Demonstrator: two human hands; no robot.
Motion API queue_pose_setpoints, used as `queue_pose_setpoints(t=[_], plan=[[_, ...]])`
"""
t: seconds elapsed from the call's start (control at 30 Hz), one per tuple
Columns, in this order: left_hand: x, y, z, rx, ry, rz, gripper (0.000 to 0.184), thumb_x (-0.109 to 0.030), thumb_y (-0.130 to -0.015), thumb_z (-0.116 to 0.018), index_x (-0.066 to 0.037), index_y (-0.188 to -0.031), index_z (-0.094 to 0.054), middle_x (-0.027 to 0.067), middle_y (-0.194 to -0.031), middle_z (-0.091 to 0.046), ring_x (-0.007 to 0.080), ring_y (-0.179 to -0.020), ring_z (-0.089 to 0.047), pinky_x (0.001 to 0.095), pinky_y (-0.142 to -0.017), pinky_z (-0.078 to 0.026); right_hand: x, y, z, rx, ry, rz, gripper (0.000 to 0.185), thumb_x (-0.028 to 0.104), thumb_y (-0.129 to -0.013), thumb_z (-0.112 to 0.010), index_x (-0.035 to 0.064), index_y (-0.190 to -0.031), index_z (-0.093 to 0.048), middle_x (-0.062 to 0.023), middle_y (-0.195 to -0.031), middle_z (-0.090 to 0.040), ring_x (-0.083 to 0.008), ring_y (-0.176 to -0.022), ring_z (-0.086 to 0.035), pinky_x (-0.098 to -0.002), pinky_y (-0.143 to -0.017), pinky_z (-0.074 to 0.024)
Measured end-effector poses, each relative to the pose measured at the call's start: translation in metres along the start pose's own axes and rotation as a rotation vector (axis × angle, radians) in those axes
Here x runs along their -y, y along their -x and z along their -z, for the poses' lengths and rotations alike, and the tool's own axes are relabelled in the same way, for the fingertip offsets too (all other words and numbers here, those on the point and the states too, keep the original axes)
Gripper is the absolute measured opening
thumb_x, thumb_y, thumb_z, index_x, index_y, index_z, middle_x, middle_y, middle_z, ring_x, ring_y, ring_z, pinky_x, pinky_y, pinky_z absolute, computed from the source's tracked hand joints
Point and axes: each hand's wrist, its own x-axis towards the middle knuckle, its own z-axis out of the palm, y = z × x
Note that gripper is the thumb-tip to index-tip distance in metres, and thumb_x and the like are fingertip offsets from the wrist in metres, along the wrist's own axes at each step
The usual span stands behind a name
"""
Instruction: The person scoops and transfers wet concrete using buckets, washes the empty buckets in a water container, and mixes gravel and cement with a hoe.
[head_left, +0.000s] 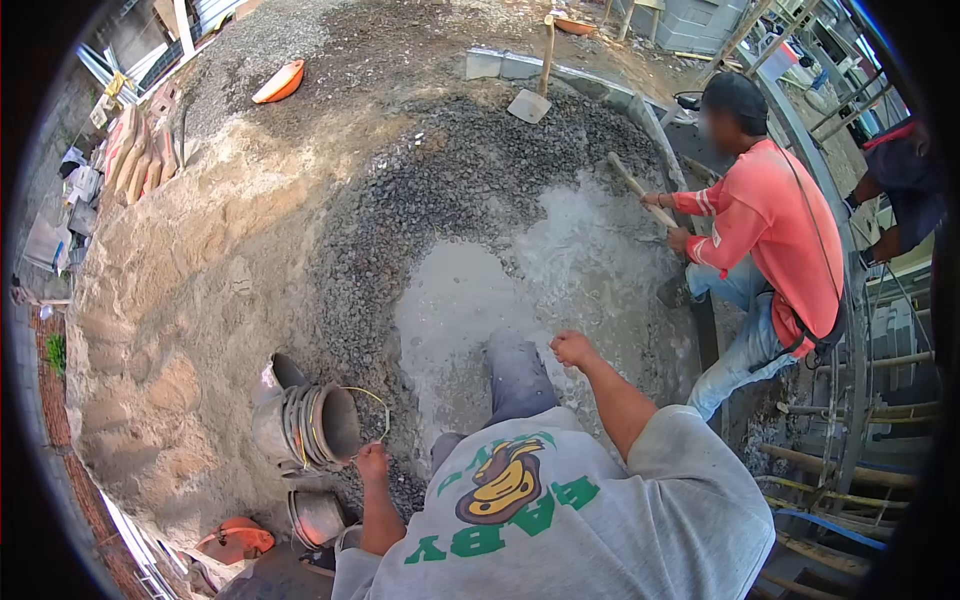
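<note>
My left hand (372,462) is closed around the thin yellowish handle (386,408) of a bucket, at the open end of a stack of nested grey buckets (300,425) lying on its side. Farther forward, my right hand (572,348) is a closed fist above the wet grey mix, beside my knee; nothing shows in it. Below the stack, another bucket (316,518) lies tipped over by my left forearm. Pale wet cement mix (455,290) spreads in front of my legs, bordered by dark gravel (350,290).
At right, a person in a red shirt (780,220) works a wooden-handled tool (635,185) in the mix. A shovel (530,105) stands in the gravel. Sand (200,300) is heaped left. Orange pans (280,82) lie around. Another person (905,185) is at far right, near bamboo poles.
</note>
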Motion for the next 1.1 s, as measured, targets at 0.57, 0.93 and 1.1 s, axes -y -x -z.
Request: queue_pose_setpoints(t=[0.57, 0.93, 1.1], plan=[[-0.196, -0.132, -0.27, -0.004, -0.133, 0.112, 0.025, -0.021, -0.085, -0.06, -0.001, -0.1, -0.058, 0.0054, -0.081, -0.059, 0.0135, -0.068, -0.056, 0.0254, -0.058, -0.047, 0.405, -0.466, 0.341, -0.651, -0.107, 0.412, 0.067, 0.039, -0.079, -0.061, -0.0048, -0.127, -0.043, -0.0228, -0.104, -0.059, -0.0319, -0.093, -0.056, -0.0372, -0.081, -0.0433], [-0.359, -0.194, -0.479, 0.107, -0.106, 0.105, 0.038, -0.032, -0.088, -0.058, -0.002, -0.111, -0.057, 0.0052, -0.094, -0.062, 0.0141, -0.08, -0.06, 0.0263, -0.072, -0.046, 0.57, -0.608, 0.51, -0.641, -0.304, 0.657, 0.046, 0.046, -0.084, -0.055, 0.0106, -0.113, -0.06, -0.0105, -0.101, -0.059, -0.0246, -0.093, -0.053, -0.0374, -0.079, -0.043], [-0.468, -0.211, -0.6, 0.378, -0.013, 0.007, 0.057, -0.055, -0.088, -0.05, -0.008, -0.12, -0.055, 0.0075, -0.109, -0.062, 0.0168, -0.1, -0.058, 0.0325, -0.081, -0.044, 0.535, -0.499, 0.359, -0.399, -0.338, 0.668, 0.028, 0.029, -0.084, -0.061, 0.0032, -0.076, -0.069, -0.0044, -0.08, -0.06, -0.0129, -0.074, -0.051, -0.0275, -0.066, -0.0393]])
